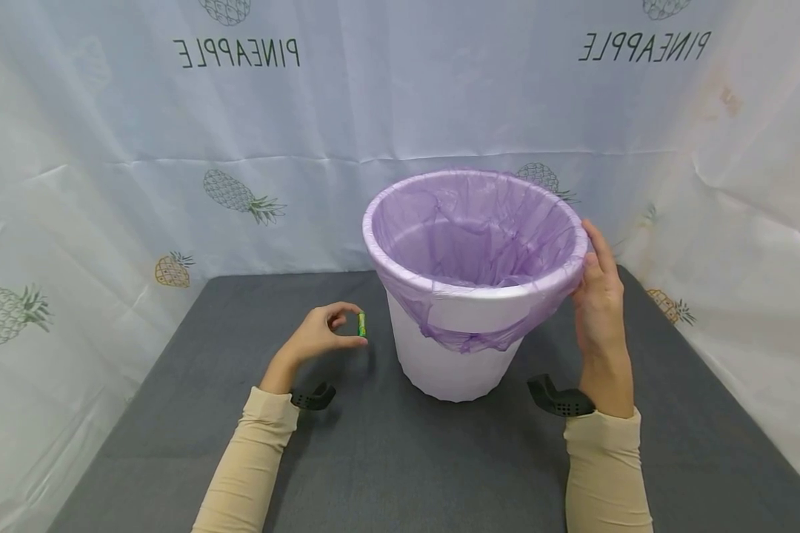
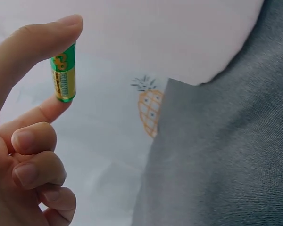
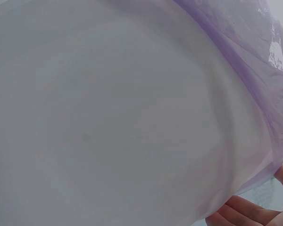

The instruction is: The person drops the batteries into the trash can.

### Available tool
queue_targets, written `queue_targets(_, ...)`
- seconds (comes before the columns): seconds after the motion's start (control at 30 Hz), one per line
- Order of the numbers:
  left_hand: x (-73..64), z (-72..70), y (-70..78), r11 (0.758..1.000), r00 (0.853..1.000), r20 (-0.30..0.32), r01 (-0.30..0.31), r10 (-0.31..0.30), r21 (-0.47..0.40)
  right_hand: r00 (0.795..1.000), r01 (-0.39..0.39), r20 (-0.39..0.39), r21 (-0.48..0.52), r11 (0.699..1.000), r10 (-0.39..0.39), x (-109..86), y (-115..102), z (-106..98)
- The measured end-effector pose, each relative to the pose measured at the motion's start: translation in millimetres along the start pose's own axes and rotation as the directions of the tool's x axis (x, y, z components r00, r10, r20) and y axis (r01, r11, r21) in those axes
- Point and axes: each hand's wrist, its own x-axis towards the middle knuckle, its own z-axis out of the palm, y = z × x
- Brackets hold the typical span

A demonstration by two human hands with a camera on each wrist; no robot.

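My left hand (image 1: 321, 332) pinches a small green and gold battery (image 2: 63, 77) end to end between thumb and index finger. Its other fingers curl loosely below. The hand is just left of a white trash bin (image 1: 456, 370), above the table. A thin purple trash bag (image 1: 480, 244) lines the bin and folds over its rim. At the bin's right side, my right hand (image 1: 601, 303) rests against the bagged rim, its fingers fairly straight along the outside. In the right wrist view, the bin wall (image 3: 132, 108) fills most of the picture, with fingertips (image 3: 240, 212) touching it at lower right.
The bin stands on a dark grey tabletop (image 1: 400, 474). White cloth (image 1: 333, 111) printed with pineapples hangs behind the table and along both sides. Black wrist mounts (image 1: 313, 397) jut inward from both forearms.
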Motion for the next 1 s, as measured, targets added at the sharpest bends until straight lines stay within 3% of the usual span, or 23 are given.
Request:
queue_targets(0.23, -14.2, -10.4, 40.9, 1.000, 0.999, -0.029, -0.028, 0.028, 0.001, 1.000, 0.010, 0.009, 0.005, 1.000, -0.010, 0.0, -0.3, -0.7)
queue_targets(0.5, -2.6, -9.5, 16.2, 0.999, 0.996, -0.072, -0.051, 0.052, 0.010, 1.000, 0.006, 0.005, 0.014, 1.000, -0.006, -0.4, -0.2, -0.5)
queue_targets(1.0, -3.5, -21.9, 29.3, 0.995, 0.988, -0.121, -0.102, 0.099, -0.018, 1.000, -0.002, -0.002, 0.019, 1.000, 0.002, -0.7, 0.0, -0.4)
